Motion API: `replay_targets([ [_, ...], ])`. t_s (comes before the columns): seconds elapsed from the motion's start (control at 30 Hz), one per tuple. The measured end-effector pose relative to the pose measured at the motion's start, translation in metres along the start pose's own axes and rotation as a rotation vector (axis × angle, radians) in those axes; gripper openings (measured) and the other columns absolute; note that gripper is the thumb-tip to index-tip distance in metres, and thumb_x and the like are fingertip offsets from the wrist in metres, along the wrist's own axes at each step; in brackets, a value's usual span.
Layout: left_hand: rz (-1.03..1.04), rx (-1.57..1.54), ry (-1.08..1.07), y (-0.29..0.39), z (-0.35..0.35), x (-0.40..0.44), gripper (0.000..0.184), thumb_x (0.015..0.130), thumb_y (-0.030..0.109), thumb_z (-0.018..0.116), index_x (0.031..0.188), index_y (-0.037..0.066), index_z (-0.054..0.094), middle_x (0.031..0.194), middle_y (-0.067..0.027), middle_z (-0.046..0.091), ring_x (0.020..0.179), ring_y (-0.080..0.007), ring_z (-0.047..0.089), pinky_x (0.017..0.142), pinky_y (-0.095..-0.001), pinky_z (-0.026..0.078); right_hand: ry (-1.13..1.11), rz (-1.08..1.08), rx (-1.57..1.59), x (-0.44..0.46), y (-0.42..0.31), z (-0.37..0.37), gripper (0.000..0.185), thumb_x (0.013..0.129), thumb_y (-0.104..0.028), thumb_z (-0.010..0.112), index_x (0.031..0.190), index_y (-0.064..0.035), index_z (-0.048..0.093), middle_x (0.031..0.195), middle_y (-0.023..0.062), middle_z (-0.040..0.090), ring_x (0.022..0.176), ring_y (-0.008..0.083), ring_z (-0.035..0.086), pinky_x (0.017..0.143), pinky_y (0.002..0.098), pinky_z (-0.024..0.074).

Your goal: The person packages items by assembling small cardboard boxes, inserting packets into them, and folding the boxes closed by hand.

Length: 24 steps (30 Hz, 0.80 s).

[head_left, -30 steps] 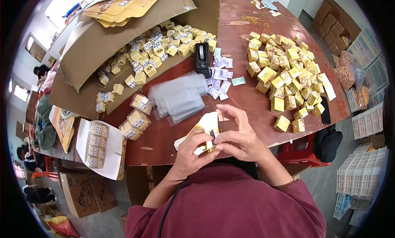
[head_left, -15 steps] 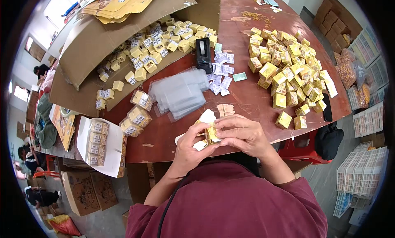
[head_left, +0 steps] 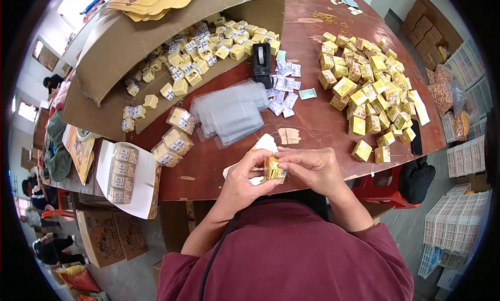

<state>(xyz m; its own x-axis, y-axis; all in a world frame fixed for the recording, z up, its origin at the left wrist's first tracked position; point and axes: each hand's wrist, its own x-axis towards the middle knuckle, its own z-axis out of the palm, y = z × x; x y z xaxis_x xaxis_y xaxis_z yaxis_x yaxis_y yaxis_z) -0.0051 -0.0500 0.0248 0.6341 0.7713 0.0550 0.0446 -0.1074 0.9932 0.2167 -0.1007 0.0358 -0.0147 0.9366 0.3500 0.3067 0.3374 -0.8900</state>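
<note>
Between my two hands, near the table's front edge, is a small yellow printed box. My left hand grips it from the left, thumb below and fingers above. The fingers of my right hand pinch its right upper side. Partly hidden under my left hand lies a white-and-yellow card piece. Just beyond the hands, a torn tan patch shows on the table. Clear plastic sheets lie in a stack farther left.
A heap of yellow boxes covers the right side. Small yellow pieces fill an open carton. Near it stand a black tape dispenser, sachets, wrapped packs and a white tray. A phone lies right.
The box in my hands has turned, and its printed side now shows where an open flap was before. My right fingers have shifted along its top. The whole view has moved slightly.
</note>
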Motion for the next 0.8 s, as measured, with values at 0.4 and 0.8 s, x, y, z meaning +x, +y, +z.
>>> replay_targets([
  [0.4, -0.045, -0.154, 0.076, -0.02, 0.007, -0.003, 0.049, 0.102, 0.015, 0.077, 0.145, 0.006, 0.053, 0.118, -0.0126, 0.073, 0.104, -0.0167, 0.073, 0.086, -0.0316, 0.062, -0.2, -0.219, -0.324, 0.001, -0.012, -0.009, 0.057, 0.083, -0.011, 0.087, 0.133, 0.0008, 0.063, 0.127, 0.0208, 0.071, 0.117, 0.0404, 0.071, 0.094, 0.0452, 0.0618],
  [0.8, -0.09, 1.035, 0.128, -0.03, -0.004, 0.012, 0.086, 0.079, 0.045, 0.091, 0.144, 0.0, 0.057, 0.135, -0.0213, 0.062, 0.125, -0.0405, 0.055, 0.109, -0.049, 0.047, 0.642, -0.137, -1.233, 0.069, 0.012, -0.167, 0.062, 0.091, -0.011, 0.082, 0.149, -0.0037, 0.061, 0.152, 0.0212, 0.058, 0.135, 0.0398, 0.06, 0.111, 0.0475, 0.0511],
])
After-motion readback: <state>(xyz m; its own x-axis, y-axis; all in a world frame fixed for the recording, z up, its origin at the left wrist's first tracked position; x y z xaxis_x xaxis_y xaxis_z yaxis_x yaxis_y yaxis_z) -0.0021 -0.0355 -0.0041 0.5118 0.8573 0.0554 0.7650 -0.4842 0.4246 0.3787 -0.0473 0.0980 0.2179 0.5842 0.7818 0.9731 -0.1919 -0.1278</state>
